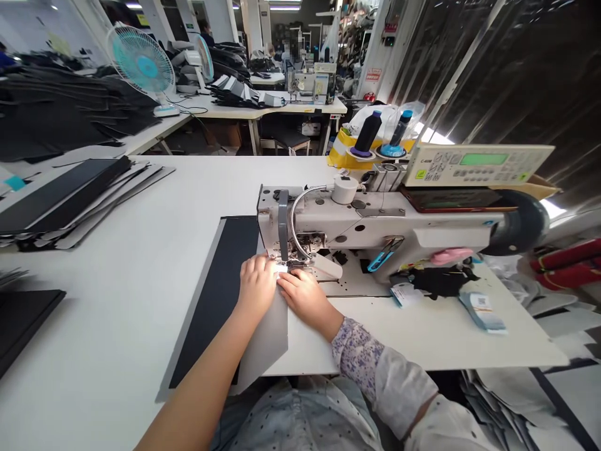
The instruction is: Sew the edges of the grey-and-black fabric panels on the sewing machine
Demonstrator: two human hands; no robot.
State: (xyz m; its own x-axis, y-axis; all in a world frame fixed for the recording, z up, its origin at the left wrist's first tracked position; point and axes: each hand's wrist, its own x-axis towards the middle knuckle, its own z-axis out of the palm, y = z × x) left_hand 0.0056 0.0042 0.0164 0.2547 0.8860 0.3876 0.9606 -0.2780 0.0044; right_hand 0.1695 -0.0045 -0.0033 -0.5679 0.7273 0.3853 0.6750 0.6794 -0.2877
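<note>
A long black-and-grey fabric panel (220, 294) lies on the white table (141, 250), running under the head of the sewing machine (357, 222). My left hand (256, 285) rests on the panel just in front of the needle, fingers curled and pressed down. My right hand (305, 294) lies beside it on the grey edge, fingertips pinching a small white label (282, 268) at the presser foot. Both hands touch each other at the needle area.
Stacks of black panels (70, 194) sit at the left, another dark piece (23, 319) at the near left edge. Thread cones (369, 131) and a control panel (474, 164) stand behind the machine. Scissors, scraps and labels (483, 310) lie right. A fan (141, 62) stands far back.
</note>
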